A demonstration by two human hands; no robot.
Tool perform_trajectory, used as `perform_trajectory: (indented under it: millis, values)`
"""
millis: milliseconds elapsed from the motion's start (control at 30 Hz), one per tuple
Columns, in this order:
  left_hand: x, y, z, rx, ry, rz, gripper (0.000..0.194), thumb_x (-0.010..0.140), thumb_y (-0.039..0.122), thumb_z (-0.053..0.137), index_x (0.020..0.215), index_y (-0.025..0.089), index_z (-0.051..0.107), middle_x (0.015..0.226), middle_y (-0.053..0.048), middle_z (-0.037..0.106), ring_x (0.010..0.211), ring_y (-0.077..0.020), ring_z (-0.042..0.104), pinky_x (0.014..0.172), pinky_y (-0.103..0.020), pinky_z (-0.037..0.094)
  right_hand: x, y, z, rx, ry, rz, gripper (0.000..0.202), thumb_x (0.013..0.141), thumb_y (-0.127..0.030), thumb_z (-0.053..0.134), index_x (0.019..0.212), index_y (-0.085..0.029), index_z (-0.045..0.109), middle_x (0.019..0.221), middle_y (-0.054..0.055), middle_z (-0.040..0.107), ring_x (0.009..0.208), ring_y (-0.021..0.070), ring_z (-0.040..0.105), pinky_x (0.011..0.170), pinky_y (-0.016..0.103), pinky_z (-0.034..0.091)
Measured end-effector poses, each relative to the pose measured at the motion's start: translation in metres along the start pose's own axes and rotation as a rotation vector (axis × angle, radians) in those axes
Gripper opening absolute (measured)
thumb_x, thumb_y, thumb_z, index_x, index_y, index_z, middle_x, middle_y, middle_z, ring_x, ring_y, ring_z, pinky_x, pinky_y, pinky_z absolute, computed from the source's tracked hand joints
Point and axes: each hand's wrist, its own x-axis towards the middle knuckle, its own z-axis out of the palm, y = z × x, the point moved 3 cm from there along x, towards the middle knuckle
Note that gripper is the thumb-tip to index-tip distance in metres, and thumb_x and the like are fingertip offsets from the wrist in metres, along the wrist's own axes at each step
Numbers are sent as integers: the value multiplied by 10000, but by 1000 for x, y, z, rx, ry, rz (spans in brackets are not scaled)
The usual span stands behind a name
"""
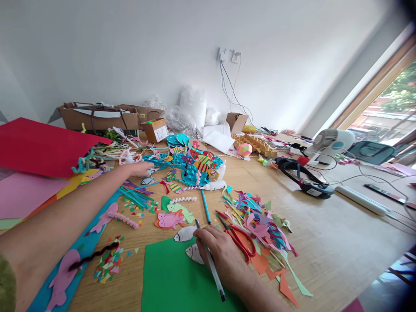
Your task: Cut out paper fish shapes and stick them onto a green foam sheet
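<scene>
My right hand (222, 253) holds a pen (212, 264) between thumb and fingers, over a green sheet (175, 277). Two pale paper fish lie by its fingers: one (184, 234) at the sheet's top edge, the other (194, 253) on the sheet, partly covered by the hand. My left hand (143, 169) reaches far forward to the pile's left side, above small grey-blue paper fish (148, 180); what its fingers hold, if anything, is too small to make out. Red-handled scissors (238, 238) lie right of my right hand. Pink and green paper fish (170, 219) lie ahead of it.
Paper scraps (260, 221) are heaped right of the scissors. A blue pen (206, 207) and glue bottle (214, 185) lie mid-table. Coloured sheets (42, 145) cover the left. Cardboard boxes (97, 118) and plastic bags (193, 106) stand behind; a headset (305, 177) and fan (331, 143) are right.
</scene>
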Motion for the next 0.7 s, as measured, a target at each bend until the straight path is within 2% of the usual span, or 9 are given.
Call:
perform_trajectory:
  millis: [400,567,700]
  values:
    - [4,-7,6,-76,64,-27,334,895,307,579,1196,165,550,1209,-92,580,1015,-237,602,839,-446,523,0,2,1,7,-39,27,187,890,-93,451,955,-172,608,825,68,686,742,203,653,657,283,493]
    - [3,-9,8,-114,69,-13,310,895,313,578,1162,156,568,1162,-83,602,978,-227,614,818,-431,530,0,2,2,11,-54,39,194,893,-97,442,948,-168,614,822,69,684,735,208,649,649,290,493]
    - [-2,-7,6,-157,116,27,325,894,308,580,1183,161,558,1194,-88,588,1010,-237,604,841,-447,521,0,3,3,8,-74,52,196,891,-95,445,954,-169,616,827,70,684,749,207,649,657,288,492]
